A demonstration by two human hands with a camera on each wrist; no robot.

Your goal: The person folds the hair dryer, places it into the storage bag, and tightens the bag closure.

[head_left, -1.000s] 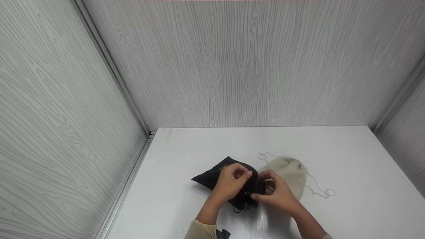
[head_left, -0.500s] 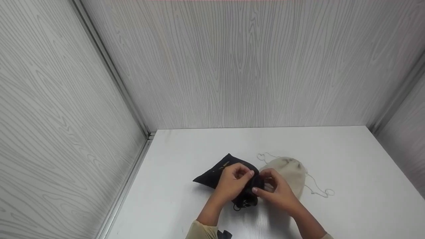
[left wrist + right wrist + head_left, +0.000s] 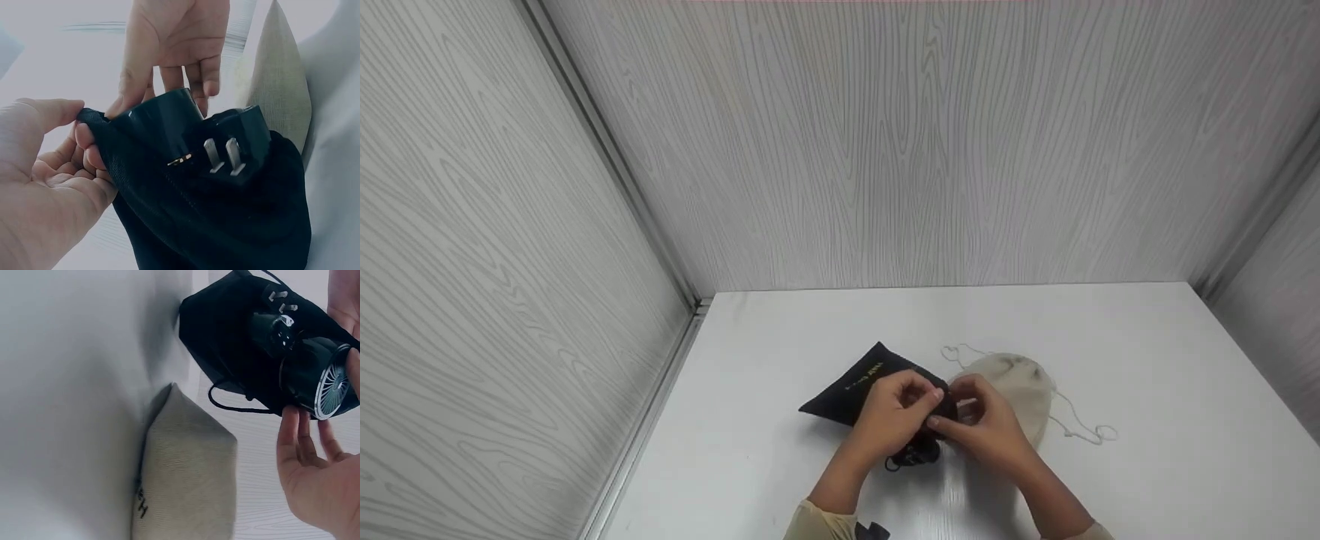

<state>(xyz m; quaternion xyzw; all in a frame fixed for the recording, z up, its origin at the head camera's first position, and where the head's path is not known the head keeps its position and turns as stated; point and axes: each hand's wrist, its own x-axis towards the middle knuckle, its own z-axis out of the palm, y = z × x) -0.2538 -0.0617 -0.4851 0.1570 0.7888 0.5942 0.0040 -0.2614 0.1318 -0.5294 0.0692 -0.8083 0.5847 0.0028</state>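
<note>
A black drawstring bag (image 3: pixel 847 390) with yellow lettering lies under the hands in the head view. From its mouth sticks the round, grilled end of what looks like a hair dryer (image 3: pixel 318 377). A black plug (image 3: pixel 253 135) with flat metal prongs pokes out beside the cylinder. The left hand (image 3: pixel 885 416) pinches the bag's rim between thumb and fingers. Facing it, the right hand (image 3: pixel 990 427) holds the dryer's round end, fingertips on one side and thumb across the grille. Inside the bag, the rest of the dryer is hidden.
A beige drawstring bag (image 3: pixel 1027 397) lies just behind and right of the right hand, its white cords (image 3: pixel 1087 433) trailing on the white table (image 3: pixel 765 330). Grey wood-grain panels (image 3: pixel 930 150) stand at the back and sides. A black cord loop (image 3: pixel 236 406) hangs from the black bag.
The left hand has shifted slightly right, closer to the right hand. The black bag has edged right and away from the person, and more of its yellow lettering shows.
</note>
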